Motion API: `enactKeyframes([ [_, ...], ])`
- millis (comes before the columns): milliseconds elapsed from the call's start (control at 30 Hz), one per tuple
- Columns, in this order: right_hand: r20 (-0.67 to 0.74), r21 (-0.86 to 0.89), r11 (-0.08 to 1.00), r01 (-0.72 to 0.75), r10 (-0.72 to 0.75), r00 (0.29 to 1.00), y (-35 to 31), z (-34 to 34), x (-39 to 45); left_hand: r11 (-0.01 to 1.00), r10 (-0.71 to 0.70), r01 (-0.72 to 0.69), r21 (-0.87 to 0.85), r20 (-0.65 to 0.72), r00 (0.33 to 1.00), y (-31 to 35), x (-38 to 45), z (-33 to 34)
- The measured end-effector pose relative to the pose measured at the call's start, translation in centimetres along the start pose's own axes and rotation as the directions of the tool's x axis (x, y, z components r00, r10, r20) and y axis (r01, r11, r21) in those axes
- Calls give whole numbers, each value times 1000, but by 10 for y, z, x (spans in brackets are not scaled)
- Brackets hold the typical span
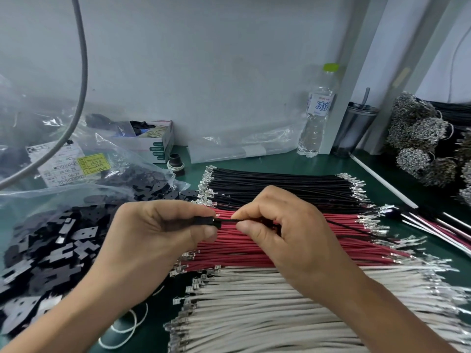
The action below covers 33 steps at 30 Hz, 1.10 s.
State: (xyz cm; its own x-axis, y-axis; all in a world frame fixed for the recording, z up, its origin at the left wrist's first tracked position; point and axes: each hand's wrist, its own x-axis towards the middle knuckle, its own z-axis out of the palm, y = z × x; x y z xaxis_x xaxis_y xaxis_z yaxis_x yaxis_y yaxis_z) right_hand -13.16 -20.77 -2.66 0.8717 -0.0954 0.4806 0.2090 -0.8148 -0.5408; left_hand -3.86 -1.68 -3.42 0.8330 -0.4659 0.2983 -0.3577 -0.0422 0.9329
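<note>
My left hand (153, 233) pinches a small black connector housing (206, 222) between thumb and fingers. My right hand (288, 230) pinches a thin black wire (356, 229) whose left end meets the housing; the wire trails off to the right over the bundles. Below the hands lie three rows of cut wires with metal terminals: black wires (280, 184) at the back, red wires (254, 250) in the middle, white wires (280, 314) nearest me.
A heap of black flat parts (51, 248) spills from a clear plastic bag (76, 164) at left. A small open box (153, 141), a water bottle (317, 113) and a dark tumbler (354, 128) stand by the wall. Bundled terminal wires (420, 138) fill the right. Rubber bands (132, 324) lie on the green mat.
</note>
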Motion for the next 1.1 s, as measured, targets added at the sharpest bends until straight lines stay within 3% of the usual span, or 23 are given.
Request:
enactKeyframes([
  [200, -108, -83, 994, 67, -76, 991, -4, 8, 0, 992, 61, -59, 109, -20, 998, 3, -2, 2],
  [400, -99, -131, 986, 103, -117, 988, -6, 11, 1, 985, 100, -94, 142, -41, 994, 5, -2, 2],
  [500, -167, -309, 946, 98, -155, 974, -2, 1, 4, 992, 67, -61, 110, -48, 997, 6, -1, 5],
  [567, -256, -433, 892, 126, -256, 932, -1, -2, 5, 992, 67, -57, 114, -90, 994, 3, 1, 3],
  [633, -239, -479, 858, 183, -328, 914, 0, 0, 1, 997, 31, -21, 69, -142, 989, 0, 3, -1],
  [733, 21, -479, 854, 200, -217, 976, -2, 14, -3, 1000, 1, -1, -5, -167, 986, -1, 5, -4],
  [800, 104, -482, 860, 167, -133, 986, -3, 21, -2, 1000, -14, 9, -29, -171, 985, -2, 6, -3],
  [1100, 30, -386, 922, 10, 2, 1000, -2, 25, 0, 999, -38, 37, -8, -207, 978, -3, 6, -5],
])
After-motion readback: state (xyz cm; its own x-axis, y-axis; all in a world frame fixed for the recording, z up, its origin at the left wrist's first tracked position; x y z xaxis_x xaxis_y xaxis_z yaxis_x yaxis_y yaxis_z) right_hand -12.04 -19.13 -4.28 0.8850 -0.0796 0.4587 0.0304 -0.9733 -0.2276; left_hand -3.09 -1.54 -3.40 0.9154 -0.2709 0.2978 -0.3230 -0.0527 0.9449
